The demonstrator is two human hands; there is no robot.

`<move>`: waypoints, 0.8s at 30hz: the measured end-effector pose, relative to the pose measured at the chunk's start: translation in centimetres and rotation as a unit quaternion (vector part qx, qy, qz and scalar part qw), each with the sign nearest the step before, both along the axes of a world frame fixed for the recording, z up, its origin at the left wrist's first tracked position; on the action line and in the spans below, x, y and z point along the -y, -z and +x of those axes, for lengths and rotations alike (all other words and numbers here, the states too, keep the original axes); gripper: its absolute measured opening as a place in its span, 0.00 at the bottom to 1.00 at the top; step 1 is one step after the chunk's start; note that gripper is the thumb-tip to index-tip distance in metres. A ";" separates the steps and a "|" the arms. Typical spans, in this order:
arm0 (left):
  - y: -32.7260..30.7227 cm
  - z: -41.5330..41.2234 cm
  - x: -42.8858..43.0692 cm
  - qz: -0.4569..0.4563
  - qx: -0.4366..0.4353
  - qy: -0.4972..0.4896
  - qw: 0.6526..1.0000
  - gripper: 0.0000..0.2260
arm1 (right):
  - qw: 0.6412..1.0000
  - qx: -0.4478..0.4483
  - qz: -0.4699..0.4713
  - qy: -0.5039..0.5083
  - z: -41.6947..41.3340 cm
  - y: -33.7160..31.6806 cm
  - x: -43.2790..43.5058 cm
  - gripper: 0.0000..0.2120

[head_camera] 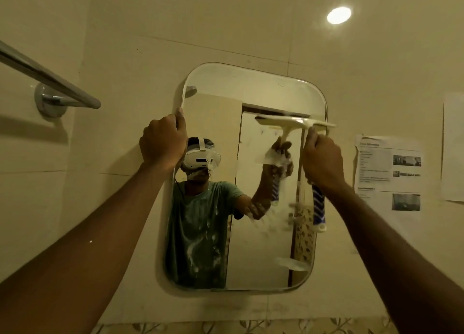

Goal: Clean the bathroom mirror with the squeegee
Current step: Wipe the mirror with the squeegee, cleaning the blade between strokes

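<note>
A rounded rectangular mirror (263,245) hangs on the tiled wall, streaked with white foam across its lower and right parts. My right hand (322,161) grips the blue-and-white handle of a squeegee (296,122). Its pale blade lies flat against the upper right of the glass and pokes past the mirror's right edge. My left hand (163,140) clasps the mirror's left edge near the top. The glass reflects a person wearing a white headset and a green shirt.
A chrome towel rail (50,78) juts out from the wall at the upper left. Printed paper sheets (389,173) are stuck to the wall right of the mirror. A ceiling light (339,15) glows at the upper right. Patterned tiles (226,327) run along the bottom.
</note>
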State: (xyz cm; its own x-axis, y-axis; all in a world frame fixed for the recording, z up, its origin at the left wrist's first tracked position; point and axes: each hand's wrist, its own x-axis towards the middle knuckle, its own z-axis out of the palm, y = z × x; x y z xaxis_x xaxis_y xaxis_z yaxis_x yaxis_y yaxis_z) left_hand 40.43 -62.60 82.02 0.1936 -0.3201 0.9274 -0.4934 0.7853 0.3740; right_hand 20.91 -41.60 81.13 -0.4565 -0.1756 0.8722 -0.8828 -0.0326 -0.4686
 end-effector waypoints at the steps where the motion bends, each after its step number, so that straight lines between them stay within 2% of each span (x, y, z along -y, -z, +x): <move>1: 0.2 0.0 0.1 -0.001 -0.001 -0.006 1.000 0.25 | 1.000 -0.003 0.000 0.008 -0.2 -0.4 0.2 0.22; 3: 0.4 -0.2 0.1 -0.003 -0.006 -0.018 1.000 0.25 | 1.000 -0.002 0.012 0.013 -0.8 0.7 0.6 0.23; 12: 2.4 -0.2 -0.2 0.001 -0.014 -0.012 1.000 0.26 | 0.994 0.086 0.071 0.021 0.9 14.3 -0.5 0.22; 16: 3.5 -0.2 -0.6 0.008 -0.013 -0.016 1.000 0.26 | 0.993 0.090 0.073 -0.019 1.1 11.1 -1.8 0.20; 20: 3.9 -0.6 -0.8 0.021 -0.020 -0.034 0.999 0.26 | 0.999 0.035 0.021 0.010 0.5 4.3 -0.9 0.21; 22: 4.2 -0.8 -0.8 0.030 -0.025 -0.038 0.999 0.26 | 0.999 0.036 0.023 0.023 0.4 4.1 -0.3 0.21; 24: 4.6 -0.9 -0.7 0.042 -0.029 -0.033 0.998 0.26 | 0.998 0.058 0.031 0.022 0.3 6.8 0.1 0.22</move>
